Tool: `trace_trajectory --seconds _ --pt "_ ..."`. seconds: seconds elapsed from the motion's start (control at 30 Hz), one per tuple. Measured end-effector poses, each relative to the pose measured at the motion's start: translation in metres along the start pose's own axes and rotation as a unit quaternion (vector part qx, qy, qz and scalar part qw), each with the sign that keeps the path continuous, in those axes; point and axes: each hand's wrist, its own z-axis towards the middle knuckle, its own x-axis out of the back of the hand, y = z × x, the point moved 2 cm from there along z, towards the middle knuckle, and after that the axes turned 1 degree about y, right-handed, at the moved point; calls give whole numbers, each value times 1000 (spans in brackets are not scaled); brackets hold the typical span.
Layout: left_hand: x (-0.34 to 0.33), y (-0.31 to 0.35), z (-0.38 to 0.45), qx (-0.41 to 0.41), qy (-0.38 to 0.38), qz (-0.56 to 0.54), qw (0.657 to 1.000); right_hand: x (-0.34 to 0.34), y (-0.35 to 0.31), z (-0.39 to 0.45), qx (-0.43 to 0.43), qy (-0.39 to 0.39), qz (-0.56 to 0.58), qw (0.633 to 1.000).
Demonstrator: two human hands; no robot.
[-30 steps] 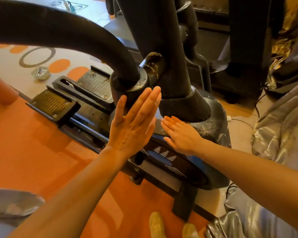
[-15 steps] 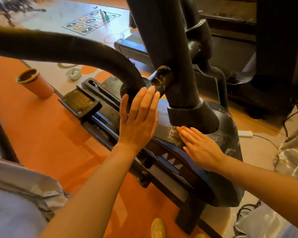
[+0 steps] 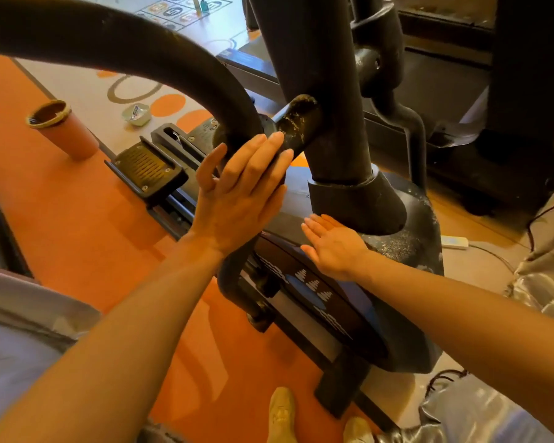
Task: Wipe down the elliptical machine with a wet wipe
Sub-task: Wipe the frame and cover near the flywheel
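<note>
The black elliptical machine has a dusty housing (image 3: 410,247), a thick upright column (image 3: 317,91) and a curved swing arm (image 3: 109,43). My left hand (image 3: 237,196) lies flat with its fingers stretched out against the joint where the curved arm meets the column. My right hand (image 3: 333,244) rests palm-down on the housing, just left of the column's collar. No wet wipe shows in or under either hand. White specks and dust cover the joint and the housing top.
A ribbed foot pedal (image 3: 144,164) juts left over the orange floor. A terracotta cup (image 3: 64,129) and a small white tub (image 3: 136,114) stand on the floor beyond it. A white power strip (image 3: 454,242), cables and silver cloth (image 3: 544,276) lie right. My shoes (image 3: 282,414) are below.
The view has tilted and swung left, bringing the cup into sight. My right hand slid a little along the housing under the collar. My left hand stays flat on the joint.
</note>
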Motion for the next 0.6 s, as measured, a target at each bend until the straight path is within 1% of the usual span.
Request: trace_trajectory --seconds 0.07,0.13,0.2,0.27,0.43,0.5,0.6 --pt "-2 1 -3 -1 -3 -1 1000 -1 2 -21 26 32 16 999" --pt "-2 3 -3 14 -4 -6 1000 -1 9 -44 48 85 13 995" --pt "-2 6 -3 25 1 -14 1000 0 15 -56 59 108 9 992" --pt "-2 6 -3 23 8 -19 1000 4 12 -49 41 100 6 994" --pt "-5 3 -5 20 18 -27 999 1 -14 12 -28 17 20 999" --pt "-6 3 -5 17 20 -28 999 2 -13 10 6 22 22 999" --pt "-8 5 -5 34 30 -41 998 10 1 -18 96 16 57 994"
